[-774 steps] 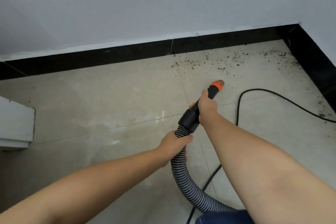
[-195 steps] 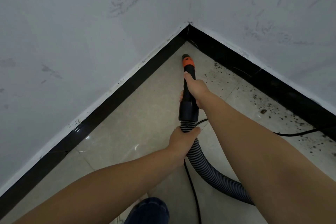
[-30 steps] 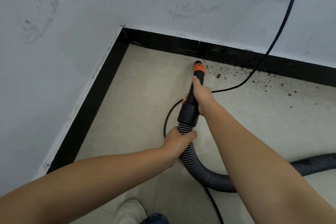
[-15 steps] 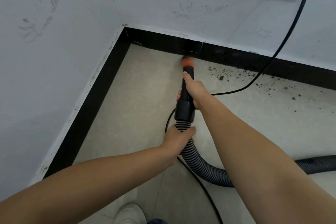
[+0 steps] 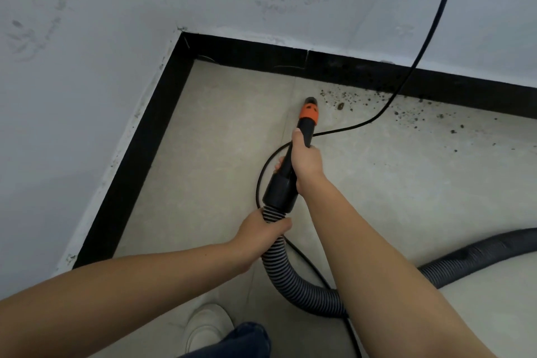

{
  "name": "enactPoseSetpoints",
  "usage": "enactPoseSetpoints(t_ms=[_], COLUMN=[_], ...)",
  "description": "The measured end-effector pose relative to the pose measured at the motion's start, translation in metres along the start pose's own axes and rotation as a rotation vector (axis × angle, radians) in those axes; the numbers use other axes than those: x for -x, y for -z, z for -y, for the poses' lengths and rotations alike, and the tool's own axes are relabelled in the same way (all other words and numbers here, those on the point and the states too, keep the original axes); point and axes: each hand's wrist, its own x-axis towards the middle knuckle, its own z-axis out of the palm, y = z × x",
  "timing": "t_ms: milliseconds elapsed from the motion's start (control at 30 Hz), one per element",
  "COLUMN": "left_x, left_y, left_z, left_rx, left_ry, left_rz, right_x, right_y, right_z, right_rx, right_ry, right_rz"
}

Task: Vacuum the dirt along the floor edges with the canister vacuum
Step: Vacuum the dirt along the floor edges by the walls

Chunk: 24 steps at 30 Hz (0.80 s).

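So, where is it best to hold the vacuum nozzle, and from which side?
Grip the nozzle on its slim black shaft behind the orange tip, coming from above as the right hand does; the left hand steadies the ribbed hose behind the collar.

power cord [image 5: 343,131] crossing floor beside nozzle [image 5: 309,114], baseboard [image 5: 334,67] beyond

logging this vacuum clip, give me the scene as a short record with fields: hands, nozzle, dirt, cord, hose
left hand: grips the ribbed hose just behind the black cuff
right hand: grips the black wand behind the orange nozzle
nozzle: orange, tip pointing at the floor near the black baseboard
dirt: dark crumbs to the right of the nozzle, along the far baseboard
cord: black, hangs down the wall, loops across the floor under the wand
hose: curves right across the floor
shoe: white, bottom edge
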Motion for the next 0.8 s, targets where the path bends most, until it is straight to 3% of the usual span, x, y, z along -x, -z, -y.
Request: enactPoseSetpoints(t_ms=[500,800], left_x=[0.003,0.005], left_y=[-0.026,-0.033], left_z=[-0.010,-0.021], left_rx=[-0.090,-0.015], left_ry=[-0.036,-0.037], left_rz=[0.104,0.074], right_x=[0.010,0.005], right_y=[0.048,0.044], right_z=[0.006,0.023], right_rx=[-0.170,-0.064], right_ry=[-0.027,-0.041], right_rz=[-0.120,-0.003])
